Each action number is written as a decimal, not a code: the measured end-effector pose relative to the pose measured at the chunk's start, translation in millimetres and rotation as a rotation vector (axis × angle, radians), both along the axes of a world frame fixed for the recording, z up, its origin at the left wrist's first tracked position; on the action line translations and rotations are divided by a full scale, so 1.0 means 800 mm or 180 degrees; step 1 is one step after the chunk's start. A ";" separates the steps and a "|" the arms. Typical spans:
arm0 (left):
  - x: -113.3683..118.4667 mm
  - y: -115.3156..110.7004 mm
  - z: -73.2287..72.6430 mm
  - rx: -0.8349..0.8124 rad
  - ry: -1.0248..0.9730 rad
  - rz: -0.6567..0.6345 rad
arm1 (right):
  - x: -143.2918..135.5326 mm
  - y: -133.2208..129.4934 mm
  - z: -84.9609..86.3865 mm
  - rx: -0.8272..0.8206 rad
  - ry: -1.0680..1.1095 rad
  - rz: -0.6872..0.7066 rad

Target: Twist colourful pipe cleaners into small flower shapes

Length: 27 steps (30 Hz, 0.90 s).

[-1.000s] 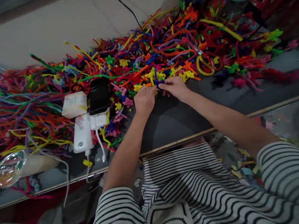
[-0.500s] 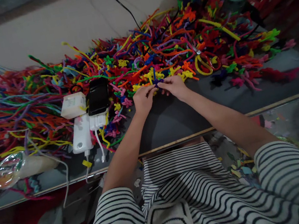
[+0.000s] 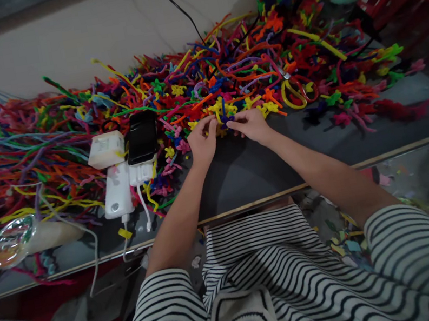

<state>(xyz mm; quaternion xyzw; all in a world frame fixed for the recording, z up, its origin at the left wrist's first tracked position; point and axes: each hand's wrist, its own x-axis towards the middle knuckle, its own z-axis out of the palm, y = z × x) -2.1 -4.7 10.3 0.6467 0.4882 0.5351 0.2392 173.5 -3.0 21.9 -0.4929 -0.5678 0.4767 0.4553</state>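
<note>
Right hand (image 3: 253, 124): clamped by the fingertips on our blue pipe-cleaner flower (image 3: 225, 119)!
Left hand (image 3: 202, 143): curled just beside it; whether it grips anything, we can't tell.
Flower's spot: between our hands, before the pipe-cleaner pile (image 3: 185, 86).
Scissors (image 3: 286, 77): over to our right, on the pile.

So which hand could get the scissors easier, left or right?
Probably the right hand: the scissors lie off to its right, while the left hand is farther away, on the other side. But the right one seems to pinch a dark-blue pipe cleaner, so it might need to let go first.
</note>
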 end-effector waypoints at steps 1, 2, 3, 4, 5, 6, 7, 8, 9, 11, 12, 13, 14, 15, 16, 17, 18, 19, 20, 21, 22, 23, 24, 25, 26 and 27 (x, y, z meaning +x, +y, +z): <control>-0.002 0.001 0.000 0.0034 -0.0005 -0.0066 | 0.001 0.000 0.001 0.0004 -0.0038 0.0133; -0.004 0.003 0.001 0.0049 0.0012 -0.0179 | 0.002 -0.001 0.002 -0.0012 -0.0037 0.0273; -0.006 0.005 0.001 0.0019 0.0028 -0.0337 | 0.002 -0.001 0.003 -0.0045 0.0002 0.0410; -0.008 0.007 0.002 -0.0061 0.0019 -0.0522 | 0.003 -0.001 0.004 -0.0083 0.0069 0.0527; -0.011 0.009 0.002 -0.0186 -0.0018 -0.0710 | 0.003 -0.001 0.006 -0.0122 0.0146 0.0620; -0.013 0.010 0.002 -0.0335 -0.0085 -0.0875 | 0.004 -0.001 0.007 -0.0157 0.0214 0.0694; -0.014 0.012 0.002 -0.0472 -0.0175 -0.0990 | 0.004 -0.001 0.008 -0.0188 0.0256 0.0764; -0.015 0.013 0.001 -0.0572 -0.0261 -0.1053 | 0.004 -0.001 0.008 -0.0215 0.0276 0.0814; -0.016 0.013 0.001 -0.0623 -0.0324 -0.1079 | 0.005 -0.001 0.009 -0.0241 0.0283 0.0845; -0.016 0.014 -0.001 -0.0612 -0.0391 -0.1083 | 0.005 -0.001 0.009 -0.0272 0.0294 0.0872; -0.016 0.015 -0.002 -0.0580 -0.0406 -0.1078 | 0.006 0.000 0.008 -0.0273 0.0296 0.0886; -0.016 0.015 -0.003 -0.0548 -0.0421 -0.1067 | 0.006 0.000 0.008 -0.0268 0.0291 0.0901; -0.015 0.015 -0.004 -0.0522 -0.0436 -0.1050 | 0.006 0.000 0.007 -0.0262 0.0281 0.0917; -0.014 0.015 -0.004 -0.0501 -0.0457 -0.1022 | 0.006 0.000 0.007 -0.0257 0.0264 0.0940; -0.014 0.015 -0.005 -0.0486 -0.0481 -0.0989 | 0.006 0.000 0.007 -0.0257 0.0252 0.0959; -0.013 0.015 -0.005 -0.0473 -0.0509 -0.0958 | 0.006 0.000 0.007 -0.0262 0.0254 0.0969; -0.012 0.015 -0.005 -0.0459 -0.0543 -0.0933 | 0.005 0.000 0.007 -0.0274 0.0274 0.0971; -0.011 0.014 -0.004 -0.0438 -0.0584 -0.0917 | 0.005 -0.001 0.008 -0.0292 0.0309 0.0962; -0.011 0.013 -0.004 -0.0410 -0.0628 -0.0907 | 0.004 -0.001 0.008 -0.0315 0.0354 0.0944; -0.010 0.013 -0.004 -0.0381 -0.0669 -0.0890 | 0.003 -0.002 0.009 -0.0352 0.0407 0.0915; -0.009 0.012 -0.003 -0.0355 -0.0699 -0.0859 | 0.001 -0.003 0.010 -0.0411 0.0465 0.0878; -0.008 0.011 -0.003 -0.0330 -0.0717 -0.0809 | 0.000 -0.004 0.010 -0.0492 0.0526 0.0832; -0.007 0.011 -0.004 -0.0306 -0.0716 -0.0746 | -0.001 -0.004 0.011 -0.0591 0.0593 0.0770; -0.006 0.010 -0.004 -0.0279 -0.0700 -0.0676 | -0.002 -0.005 0.012 -0.0700 0.0667 0.0687; -0.005 0.010 -0.005 -0.0249 -0.0670 -0.0615 | -0.003 -0.005 0.013 -0.0807 0.0747 0.0592; -0.004 0.010 -0.005 -0.0211 -0.0630 -0.0574 | -0.003 -0.005 0.013 -0.0896 0.0828 0.0495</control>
